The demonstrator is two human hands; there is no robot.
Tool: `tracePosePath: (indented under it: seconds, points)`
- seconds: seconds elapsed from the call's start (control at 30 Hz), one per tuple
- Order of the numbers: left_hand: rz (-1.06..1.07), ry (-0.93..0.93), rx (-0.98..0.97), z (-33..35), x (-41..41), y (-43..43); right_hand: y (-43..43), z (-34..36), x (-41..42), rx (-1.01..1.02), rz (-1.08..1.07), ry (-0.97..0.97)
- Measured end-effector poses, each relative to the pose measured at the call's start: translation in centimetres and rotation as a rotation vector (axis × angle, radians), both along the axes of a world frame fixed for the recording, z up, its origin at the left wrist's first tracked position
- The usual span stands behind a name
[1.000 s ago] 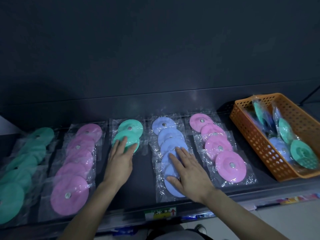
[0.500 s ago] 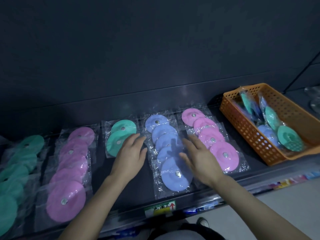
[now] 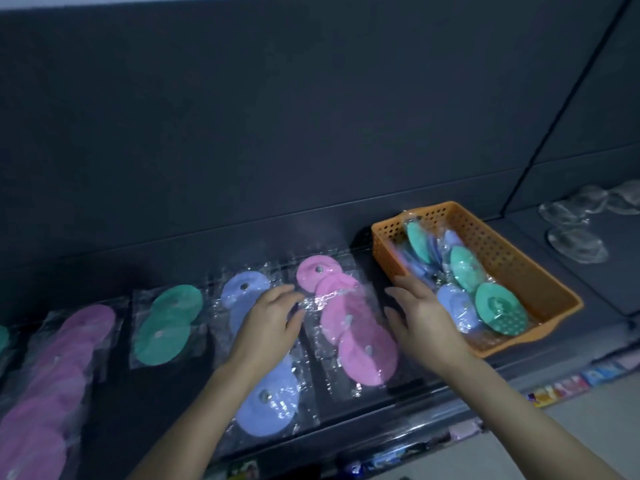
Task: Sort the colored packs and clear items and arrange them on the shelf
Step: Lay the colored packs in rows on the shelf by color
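Observation:
Rows of round packs in clear wrappers lie on the dark shelf (image 3: 156, 403): a long pink row (image 3: 52, 382) at left, two green packs (image 3: 166, 327), a blue row (image 3: 266, 407) and a second pink row (image 3: 356, 334). My left hand (image 3: 266, 323) hovers over the blue row, fingers relaxed, holding nothing. My right hand (image 3: 422, 317) is spread open at the left edge of the orange basket (image 3: 519, 271), which holds several green and blue packs (image 3: 498, 306). Whether either hand touches anything is unclear.
Clear plastic items (image 3: 578, 244) lie on the neighbouring shelf section at far right, past a dark upright divider (image 3: 540, 147). The shelf's front rail carries price labels (image 3: 561, 389). A dark back panel rises behind the rows.
Both hands moved right: the left from the green packs to over the blue row, the right from the blue row to the basket's edge. The view also turned right.

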State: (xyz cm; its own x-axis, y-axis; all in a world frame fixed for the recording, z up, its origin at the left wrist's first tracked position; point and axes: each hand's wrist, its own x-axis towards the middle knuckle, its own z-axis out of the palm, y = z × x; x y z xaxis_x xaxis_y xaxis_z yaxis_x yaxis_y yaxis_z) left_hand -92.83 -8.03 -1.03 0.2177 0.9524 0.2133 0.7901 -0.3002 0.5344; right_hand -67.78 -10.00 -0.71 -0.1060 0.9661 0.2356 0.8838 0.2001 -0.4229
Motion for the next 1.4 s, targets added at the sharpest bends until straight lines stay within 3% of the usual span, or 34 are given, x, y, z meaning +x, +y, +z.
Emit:
tracePosePath:
  seconds: [0.3, 0.5, 0.77, 0.9, 0.97, 1.07, 1.2, 1.33, 1.4]
  points:
    - [-0.036, -0.024, -0.013, 0.5, 12.5, 1.2, 2.2, -0.2, 12.1, -0.134, -0.049, -0.047]
    - [-0.092, -0.033, 0.013, 1.5, 19.9, 2.2, 3.9, -0.4, 17.4, -0.4, -0.075, -0.115]
    - [-0.03, 0.212, 0.039, 2.2, 26.2, 4.6, 5.2, 0.4, 18.0, -0.786, 0.125, -0.248]
    - [0.143, -0.055, -0.29, 2.0, 27.8, 6.8, 5.2, 0.4, 17.5, -0.737, 0.154, -0.308]
    - [0.214, -0.082, -0.376, 1.5, 28.0, 7.7, 5.2, 0.6, 17.7, -0.726, 0.154, -0.281]
    - [0.217, -0.058, -0.416, 0.9, 28.2, 8.3, 5.2, 0.9, 18.4, -0.69, 0.121, -0.188]
    - [0.16, -0.359, -0.496, 1.2, 27.9, 8.6, 5.7, 1.5, 19.4, -0.487, 0.032, 0.0]
    - [0.167, -0.778, -0.593, 2.7, 26.3, 8.6, 6.3, 2.8, 19.9, -0.404, -0.246, 0.64]
    - [0.158, -0.872, -0.589, 3.1, 25.4, 8.3, 6.5, 3.0, 19.8, -0.45, -0.322, 0.845]
